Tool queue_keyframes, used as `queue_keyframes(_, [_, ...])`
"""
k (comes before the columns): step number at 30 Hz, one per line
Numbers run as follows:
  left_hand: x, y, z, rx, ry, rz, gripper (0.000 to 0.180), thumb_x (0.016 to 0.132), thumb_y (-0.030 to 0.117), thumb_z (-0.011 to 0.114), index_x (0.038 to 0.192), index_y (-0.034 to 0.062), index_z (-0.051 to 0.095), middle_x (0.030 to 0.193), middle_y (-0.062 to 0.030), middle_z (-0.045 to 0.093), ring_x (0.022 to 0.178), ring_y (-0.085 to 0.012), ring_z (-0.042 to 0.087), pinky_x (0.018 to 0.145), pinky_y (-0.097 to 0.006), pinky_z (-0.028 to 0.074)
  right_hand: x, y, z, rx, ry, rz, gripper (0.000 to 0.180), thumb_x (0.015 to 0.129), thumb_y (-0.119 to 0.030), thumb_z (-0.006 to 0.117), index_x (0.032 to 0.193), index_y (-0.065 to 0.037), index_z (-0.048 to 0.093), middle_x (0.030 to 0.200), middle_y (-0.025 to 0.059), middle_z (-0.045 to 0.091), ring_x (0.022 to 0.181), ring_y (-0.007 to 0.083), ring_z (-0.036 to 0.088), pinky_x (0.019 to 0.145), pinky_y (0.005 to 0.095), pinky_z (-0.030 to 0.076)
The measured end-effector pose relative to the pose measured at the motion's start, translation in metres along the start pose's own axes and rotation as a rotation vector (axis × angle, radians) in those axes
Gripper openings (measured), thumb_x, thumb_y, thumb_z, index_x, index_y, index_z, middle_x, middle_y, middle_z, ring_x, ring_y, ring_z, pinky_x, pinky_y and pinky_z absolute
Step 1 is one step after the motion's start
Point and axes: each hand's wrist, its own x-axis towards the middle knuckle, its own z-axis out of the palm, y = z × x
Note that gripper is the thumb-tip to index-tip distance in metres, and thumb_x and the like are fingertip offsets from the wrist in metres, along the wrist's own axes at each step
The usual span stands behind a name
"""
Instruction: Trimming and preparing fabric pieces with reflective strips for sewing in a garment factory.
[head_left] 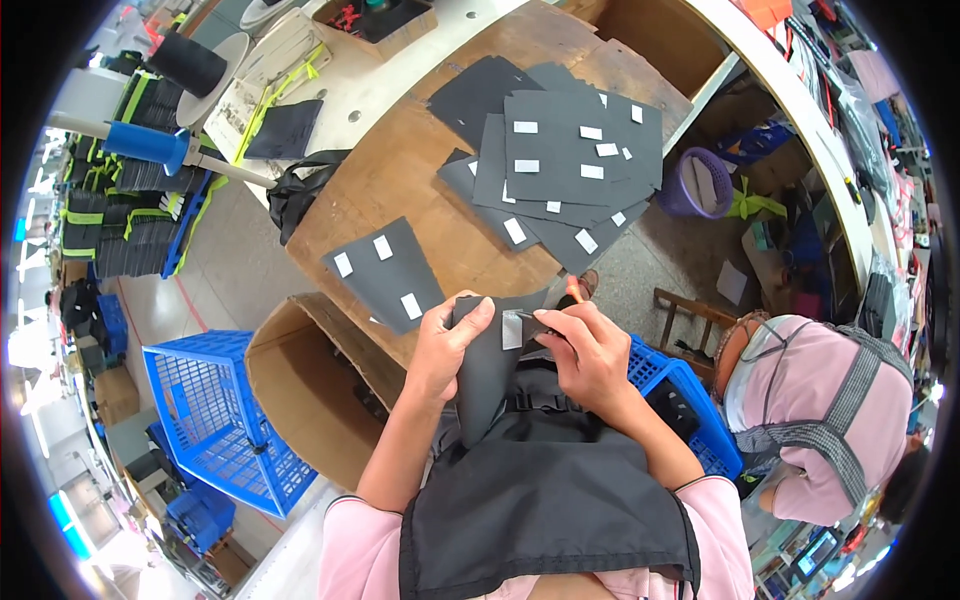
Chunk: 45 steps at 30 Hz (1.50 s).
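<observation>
My left hand [450, 345] grips a dark grey sheet panel [485, 375], bent and held up in front of my apron, with the thumb on its face. A white rectangular patch [512, 330] sits near the panel's upper edge. At the patch's right side my right hand [590, 355] is closed in a pinch around a small slim tool [573, 290] with an orange end. Its dark tip reaches the patch; the fingers hide its exact kind. Beyond my left hand, another grey panel [385, 270] with several white patches lies on the wooden board.
A pile of grey panels [575, 150] with white patches lies on the wooden board [350, 200]. A cardboard box [290, 370] and a blue crate [210, 410] stand at left, another blue crate [650, 365] at right. A person in pink [830, 400] is close on the right.
</observation>
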Motion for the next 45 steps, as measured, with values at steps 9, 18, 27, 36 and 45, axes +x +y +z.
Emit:
queue_keyframes(9, [-0.004, -0.001, 0.007, 0.012, 0.060, 0.083, 0.018, 0.088, 0.020, 0.061, 0.080, 0.0041, 0.056, 0.070, 0.0036, 0.051, 0.062, -0.0033, 0.045, 0.054, -0.020, 0.038, 0.008, -0.005, 0.004, 0.009, -0.052, 0.001, 0.032, 0.065, -0.001, 0.070, 0.095, -0.006, 0.062, 0.076, 0.0091, 0.056, 0.060, 0.0246, 0.056, 0.053, 0.0317, 0.044])
queue_keyframes(18, [0.002, 0.001, 0.015, 0.114, 0.072, 0.092, 0.016, 0.085, 0.018, 0.062, 0.083, 0.0029, 0.058, 0.073, 0.0018, 0.053, 0.067, -0.0063, 0.048, 0.060, -0.023, 0.039, 0.017, -0.014, -0.006, 0.216, 0.002, 0.165, 0.031, 0.063, 0.000, 0.068, 0.094, -0.005, 0.062, 0.073, 0.0086, 0.055, 0.065, 0.0258, 0.055, 0.054, 0.0340, 0.045])
queue_keyframes(27, [0.011, -0.018, -0.004, -0.075, 0.077, 0.018, 0.024, 0.075, 0.004, 0.052, 0.098, -0.0020, 0.054, 0.089, -0.0111, 0.059, 0.080, -0.0207, 0.061, 0.071, -0.031, 0.052, 0.018, -0.003, 0.006, 0.277, -0.008, -0.010, 0.017, 0.067, -0.002, 0.063, 0.082, -0.005, 0.055, 0.078, 0.0064, 0.049, 0.062, 0.0287, 0.056, 0.051, 0.0374, 0.045])
queue_keyframes(36, [0.024, -0.008, 0.012, -0.070, -0.067, -0.138, 0.021, 0.085, 0.015, 0.060, 0.099, -0.0005, 0.057, 0.090, -0.0104, 0.060, 0.080, -0.0236, 0.060, 0.071, -0.033, 0.050, 0.008, 0.000, 0.002, 0.518, 0.185, 0.303, 0.016, 0.076, -0.009, 0.063, 0.085, -0.002, 0.051, 0.085, 0.0095, 0.050, 0.071, 0.0312, 0.056, 0.059, 0.0375, 0.044])
queue_keyframes(45, [0.019, -0.007, 0.000, -0.074, -0.058, -0.045, 0.019, 0.084, 0.012, 0.059, 0.096, -0.0021, 0.056, 0.089, -0.0111, 0.060, 0.079, -0.0230, 0.061, 0.072, -0.034, 0.051, -0.001, -0.003, 0.006, -0.032, 0.037, -0.011, 0.022, 0.072, -0.015, 0.065, 0.087, -0.007, 0.051, 0.087, 0.0079, 0.045, 0.064, 0.0265, 0.055, 0.055, 0.0374, 0.042])
